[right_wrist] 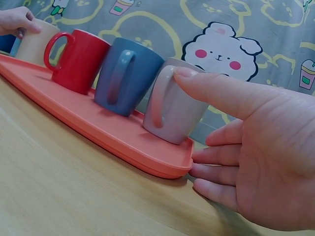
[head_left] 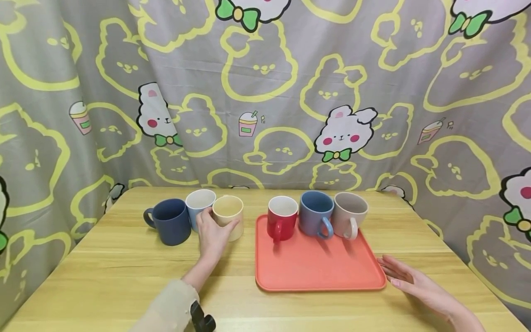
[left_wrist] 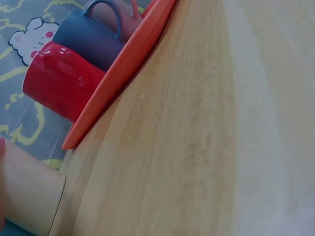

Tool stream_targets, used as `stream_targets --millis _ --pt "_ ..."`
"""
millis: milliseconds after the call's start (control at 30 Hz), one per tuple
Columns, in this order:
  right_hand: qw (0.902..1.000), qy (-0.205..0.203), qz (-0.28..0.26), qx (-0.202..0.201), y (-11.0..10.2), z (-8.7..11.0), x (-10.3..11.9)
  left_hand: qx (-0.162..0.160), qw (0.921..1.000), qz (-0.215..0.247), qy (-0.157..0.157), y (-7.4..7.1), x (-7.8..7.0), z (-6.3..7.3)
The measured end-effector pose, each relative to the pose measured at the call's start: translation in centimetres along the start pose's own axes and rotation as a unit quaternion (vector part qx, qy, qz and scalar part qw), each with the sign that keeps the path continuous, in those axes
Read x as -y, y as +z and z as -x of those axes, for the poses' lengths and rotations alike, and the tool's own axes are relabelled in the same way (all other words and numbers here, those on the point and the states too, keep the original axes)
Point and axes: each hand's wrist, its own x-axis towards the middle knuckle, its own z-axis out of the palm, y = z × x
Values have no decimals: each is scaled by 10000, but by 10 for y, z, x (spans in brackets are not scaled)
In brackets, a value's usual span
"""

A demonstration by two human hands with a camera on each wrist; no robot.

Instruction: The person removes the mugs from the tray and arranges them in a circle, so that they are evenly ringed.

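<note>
Pale yellow mug [head_left: 231,214]: upright, left of the coral tray [head_left: 319,272].
Left hand [head_left: 212,233]: thumb and fingers clamped on this mug; probably the grasping step.
Next lift: presumably must clear the tray's rim.
Right hand [head_left: 415,283]: fingers extended, at the tray's right edge.
Tray's back row: red mug [head_left: 284,223], blue mug [head_left: 315,216], beige mug [head_left: 348,216], limiting placement there.
Left neighbours: light blue mug [head_left: 193,216], navy mug [head_left: 171,226].

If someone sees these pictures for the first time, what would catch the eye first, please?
Probably the coral tray comes first, with a red mug, a blue mug and a gray mug along its far side. Left of it, the left hand grips a pale yellow mug. Behind the table, a gray curtain shows bold yellow cartoon outlines.
</note>
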Motion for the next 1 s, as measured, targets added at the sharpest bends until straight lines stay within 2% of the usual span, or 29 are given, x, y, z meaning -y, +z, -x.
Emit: stream_targets --millis 267,400,500,600,667,733,800,1000 --pt "10000 -13 69 -17 1 0 3 33 10000 17 12 0 1 -1" --pt "10000 -35 27 3 1 -1 4 -76 9999 81 82 -1 0 1" --pt "10000 -44 35 -9 1 -1 3 -319 9987 71 391 -2 -3 3" --pt "9999 -50 84 -57 1 0 3 -572 9937 96 955 -2 -8 5" --pt "9999 -35 107 -93 1 0 3 -624 9894 151 1301 -2 -13 7" --pt "9999 7 107 -100 1 1 4 -560 9867 239 1508 0 -18 9" --pt "9999 67 103 -93 1 1 4 -397 9868 332 1537 1 -23 12" --pt "9999 113 84 -75 2 0 3 360 9908 467 1221 6 -41 24"
